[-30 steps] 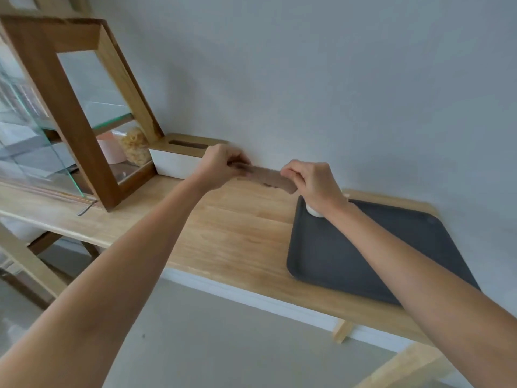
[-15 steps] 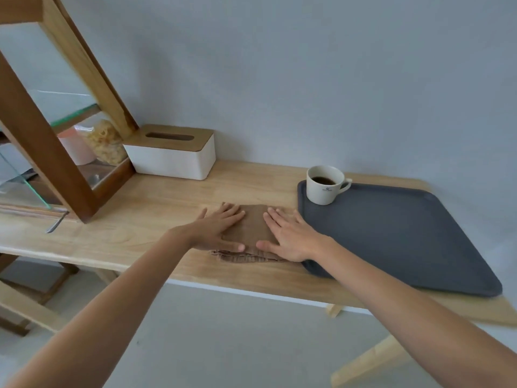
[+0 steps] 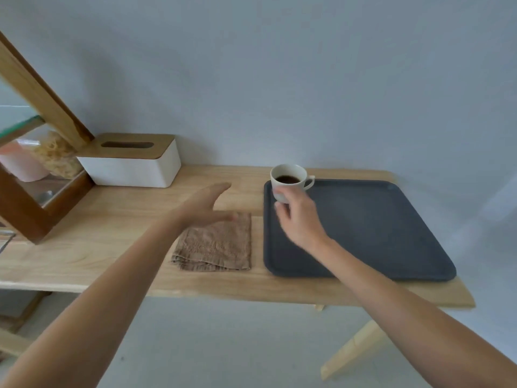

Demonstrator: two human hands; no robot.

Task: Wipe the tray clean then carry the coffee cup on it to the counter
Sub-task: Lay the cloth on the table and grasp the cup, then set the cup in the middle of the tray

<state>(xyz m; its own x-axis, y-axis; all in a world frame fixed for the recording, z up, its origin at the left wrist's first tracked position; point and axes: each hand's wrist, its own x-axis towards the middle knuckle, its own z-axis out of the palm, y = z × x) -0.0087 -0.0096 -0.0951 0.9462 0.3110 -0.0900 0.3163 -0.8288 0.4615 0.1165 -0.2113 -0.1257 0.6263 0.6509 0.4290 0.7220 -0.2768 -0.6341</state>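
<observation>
A white coffee cup [image 3: 289,179] with dark coffee stands at the far left corner of the dark grey tray [image 3: 363,228]. My right hand [image 3: 298,219] reaches over the tray's left part, its fingers and thumb curled around the cup's lower near side. A folded brown cloth [image 3: 218,246] lies flat on the wooden table, just left of the tray. Just above the cloth's far left corner is my left hand [image 3: 202,207], fingers spread and holding nothing.
A white tissue box [image 3: 134,163] with a wooden lid stands against the wall at the back left. A wooden-framed glass case [image 3: 33,175] with jars inside fills the far left. The wooden table [image 3: 98,242] ends just right of the tray.
Both hands have left the cloth, which now lies folded on the table. My right hand has moved right onto the cup; my left hand has lifted off the cloth.
</observation>
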